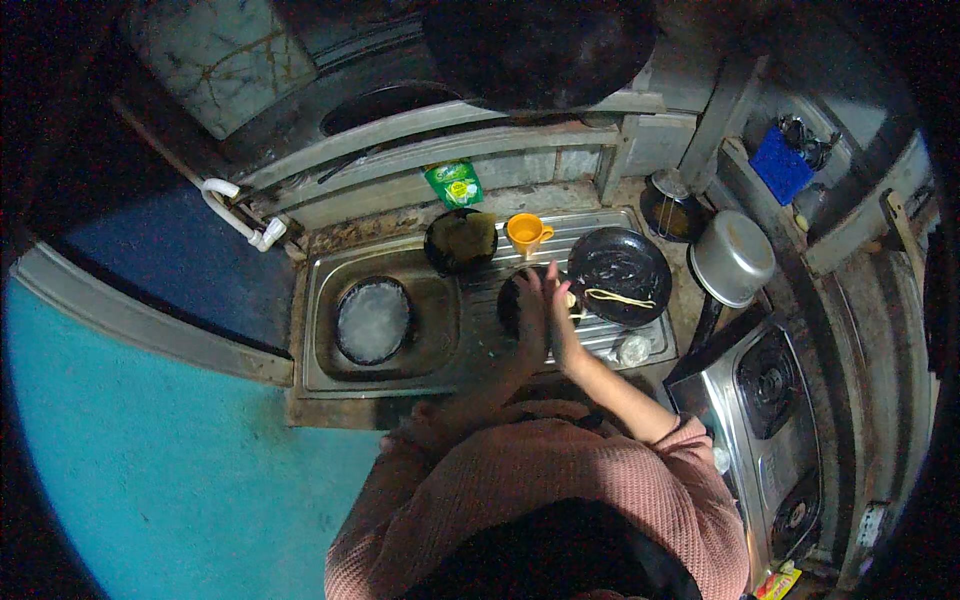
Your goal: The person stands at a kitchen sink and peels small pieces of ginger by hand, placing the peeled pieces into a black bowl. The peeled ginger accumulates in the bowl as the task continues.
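My left hand, in shadow, and my right hand are held palm to palm over a dark round dish on the sink's ribbed drainboard. The fingers point away from me. What lies between the palms is hidden. Bits of pale dough show just right of my right hand, partly covered by it. To the right is a shiny black plate with a folded strand of pale dough on its near side. Beyond my fingers stands an orange cup.
The sink basin at left holds a round vessel of cloudy liquid. A sponge rests on a dark bowl. A clear plastic bundle lies near the drainboard's front edge. An upturned metal pot and a gas stove are at right.
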`<control>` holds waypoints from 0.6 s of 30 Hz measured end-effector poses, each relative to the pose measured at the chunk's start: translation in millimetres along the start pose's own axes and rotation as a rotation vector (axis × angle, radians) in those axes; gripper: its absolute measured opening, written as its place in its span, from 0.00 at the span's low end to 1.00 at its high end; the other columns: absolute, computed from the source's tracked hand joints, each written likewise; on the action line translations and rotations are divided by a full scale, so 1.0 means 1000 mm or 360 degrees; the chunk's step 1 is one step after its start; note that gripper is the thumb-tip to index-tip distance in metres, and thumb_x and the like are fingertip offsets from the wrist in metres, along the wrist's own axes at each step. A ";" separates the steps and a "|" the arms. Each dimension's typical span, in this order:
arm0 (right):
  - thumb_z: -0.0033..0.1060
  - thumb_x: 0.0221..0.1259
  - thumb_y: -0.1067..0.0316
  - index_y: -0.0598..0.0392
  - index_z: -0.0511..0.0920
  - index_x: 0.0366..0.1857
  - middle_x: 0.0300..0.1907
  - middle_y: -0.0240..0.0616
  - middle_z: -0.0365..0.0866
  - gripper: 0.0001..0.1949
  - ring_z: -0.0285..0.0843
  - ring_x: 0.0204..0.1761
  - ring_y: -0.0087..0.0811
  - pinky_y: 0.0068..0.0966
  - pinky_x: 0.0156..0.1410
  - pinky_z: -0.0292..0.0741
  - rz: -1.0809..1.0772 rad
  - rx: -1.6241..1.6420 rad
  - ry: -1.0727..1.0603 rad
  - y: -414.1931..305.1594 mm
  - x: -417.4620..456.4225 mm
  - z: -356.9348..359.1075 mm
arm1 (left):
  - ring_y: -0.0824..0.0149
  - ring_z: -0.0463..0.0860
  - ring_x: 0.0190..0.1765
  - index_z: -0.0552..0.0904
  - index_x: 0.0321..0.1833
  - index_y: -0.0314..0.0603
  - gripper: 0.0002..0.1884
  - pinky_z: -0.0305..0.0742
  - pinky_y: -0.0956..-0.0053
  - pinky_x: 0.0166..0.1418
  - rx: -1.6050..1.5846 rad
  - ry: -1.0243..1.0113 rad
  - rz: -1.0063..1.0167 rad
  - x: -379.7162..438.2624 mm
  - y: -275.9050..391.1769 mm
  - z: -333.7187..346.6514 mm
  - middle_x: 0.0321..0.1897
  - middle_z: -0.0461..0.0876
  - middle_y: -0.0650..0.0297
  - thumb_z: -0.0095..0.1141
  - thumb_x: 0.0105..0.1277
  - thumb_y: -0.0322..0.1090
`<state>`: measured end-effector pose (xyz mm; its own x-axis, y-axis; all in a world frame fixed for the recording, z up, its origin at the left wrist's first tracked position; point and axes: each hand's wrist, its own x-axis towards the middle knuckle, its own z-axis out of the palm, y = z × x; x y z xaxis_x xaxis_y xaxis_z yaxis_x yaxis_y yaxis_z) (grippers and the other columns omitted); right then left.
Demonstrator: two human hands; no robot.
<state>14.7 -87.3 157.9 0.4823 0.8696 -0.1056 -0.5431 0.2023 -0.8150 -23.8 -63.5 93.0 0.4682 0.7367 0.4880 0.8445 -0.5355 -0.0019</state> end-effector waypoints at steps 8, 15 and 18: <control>0.28 0.51 0.25 0.43 0.34 0.68 0.71 0.33 0.24 0.45 0.37 0.70 0.37 0.40 0.70 0.42 -0.0074 0.0134 0.0324 0.006 0.033 -0.030 | 0.47 0.68 0.56 0.55 0.65 0.34 0.25 0.61 0.59 0.60 0.1134 -0.0005 0.0664 -0.027 0.008 0.034 0.62 0.59 0.48 0.38 0.65 0.33; 0.26 0.57 0.30 0.47 0.39 0.68 0.70 0.31 0.36 0.41 0.35 0.71 0.33 0.31 0.71 0.41 -0.0136 -0.0247 -0.0067 0.066 0.017 -0.044 | 0.51 0.56 0.65 0.54 0.65 0.35 0.24 0.53 0.67 0.66 -0.2041 -0.0037 -0.0732 0.006 0.022 -0.015 0.64 0.52 0.44 0.36 0.67 0.34; 0.29 0.53 0.27 0.48 0.37 0.68 0.71 0.34 0.35 0.45 0.36 0.70 0.35 0.31 0.71 0.41 0.0035 0.0198 0.0175 0.012 0.012 -0.006 | 0.61 0.64 0.56 0.63 0.56 0.37 0.19 0.59 0.72 0.59 -0.2676 -0.0435 -0.0232 -0.007 0.006 0.055 0.52 0.63 0.54 0.31 0.70 0.43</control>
<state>17.6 -77.4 143.4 0.5377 0.8215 -0.1898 -0.6321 0.2438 -0.7355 -8.0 -49.2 41.8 0.5965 0.7632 0.2482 -0.2184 -0.1433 0.9653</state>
